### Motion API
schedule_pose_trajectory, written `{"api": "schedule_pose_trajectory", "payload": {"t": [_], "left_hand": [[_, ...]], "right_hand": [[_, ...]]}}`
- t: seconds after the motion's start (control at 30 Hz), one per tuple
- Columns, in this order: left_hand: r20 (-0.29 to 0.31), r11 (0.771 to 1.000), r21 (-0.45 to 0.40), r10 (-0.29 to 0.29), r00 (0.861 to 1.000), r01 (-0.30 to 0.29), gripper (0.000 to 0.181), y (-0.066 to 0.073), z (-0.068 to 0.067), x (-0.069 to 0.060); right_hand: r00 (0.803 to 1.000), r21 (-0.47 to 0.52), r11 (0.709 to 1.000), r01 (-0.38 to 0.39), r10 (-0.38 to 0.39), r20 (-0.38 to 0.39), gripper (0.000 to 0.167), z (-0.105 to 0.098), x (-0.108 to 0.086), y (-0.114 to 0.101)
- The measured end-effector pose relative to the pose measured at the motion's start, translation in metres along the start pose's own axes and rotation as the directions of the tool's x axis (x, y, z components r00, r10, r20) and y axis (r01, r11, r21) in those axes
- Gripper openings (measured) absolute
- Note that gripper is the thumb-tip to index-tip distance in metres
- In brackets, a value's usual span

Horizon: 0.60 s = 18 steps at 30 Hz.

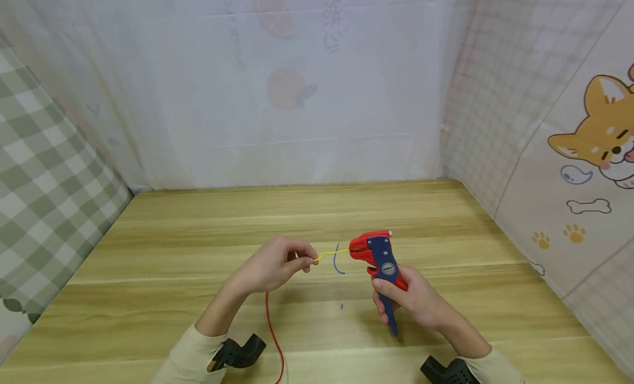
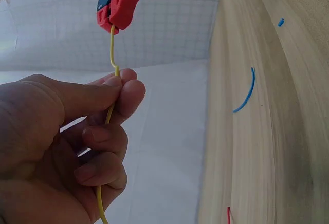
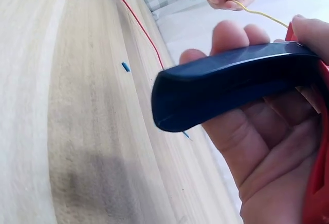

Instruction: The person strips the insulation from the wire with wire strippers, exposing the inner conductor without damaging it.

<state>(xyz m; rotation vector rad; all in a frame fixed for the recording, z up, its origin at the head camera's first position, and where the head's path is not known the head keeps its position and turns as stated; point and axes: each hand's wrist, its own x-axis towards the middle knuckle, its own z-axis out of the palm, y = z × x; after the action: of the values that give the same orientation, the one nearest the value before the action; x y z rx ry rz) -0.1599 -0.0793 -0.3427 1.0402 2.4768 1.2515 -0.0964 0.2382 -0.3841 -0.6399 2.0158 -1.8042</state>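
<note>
Between thumb and forefinger, my left hand point(image 1: 277, 263) pinches a yellow wire point(image 1: 329, 253). In the left wrist view the yellow wire point(image 2: 112, 47) has a small kink just above the fingertips and its far end enters the red jaws of a wire stripper point(image 2: 123, 3). My right hand point(image 1: 413, 296) grips the handles of the red and blue wire stripper point(image 1: 383, 257), its head turned left toward the left hand. A blue handle point(image 3: 231, 82) lies across the right palm in the right wrist view. Both hands are above the wooden table.
A curved blue wire piece point(image 1: 335, 261) and a tiny blue bit point(image 1: 342, 306) lie on the wooden table point(image 1: 198, 219). A red wire point(image 1: 273, 334) runs from below the left hand to the near edge. Patterned cloths point(image 1: 223, 98) stand behind and at both sides.
</note>
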Motion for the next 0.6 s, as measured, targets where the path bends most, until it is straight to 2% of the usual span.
{"api": "schedule_pose_trajectory", "payload": {"t": [0.07, 0.2, 0.6], "left_hand": [[-0.016, 0.999, 0.044, 0.025, 1.0, -0.024, 0.017, 0.0016, -0.0007, -0.0007], [-0.04, 0.996, 0.078, 0.037, 0.998, -0.034, 0.017, 0.0034, -0.0013, -0.0013], [-0.047, 1.0, -0.002, 0.014, 0.999, -0.014, 0.014, 0.0012, 0.0007, 0.0011]], "right_hand": [[1.0, 0.006, 1.0, -0.002, 0.002, 0.01, 0.036, -0.0013, 0.0002, 0.0004], [1.0, 0.013, 1.0, 0.007, -0.008, 0.028, 0.035, -0.003, 0.0007, 0.0013], [1.0, 0.019, 1.0, 0.006, -0.007, 0.023, 0.027, -0.0035, 0.0006, 0.0023]]}}
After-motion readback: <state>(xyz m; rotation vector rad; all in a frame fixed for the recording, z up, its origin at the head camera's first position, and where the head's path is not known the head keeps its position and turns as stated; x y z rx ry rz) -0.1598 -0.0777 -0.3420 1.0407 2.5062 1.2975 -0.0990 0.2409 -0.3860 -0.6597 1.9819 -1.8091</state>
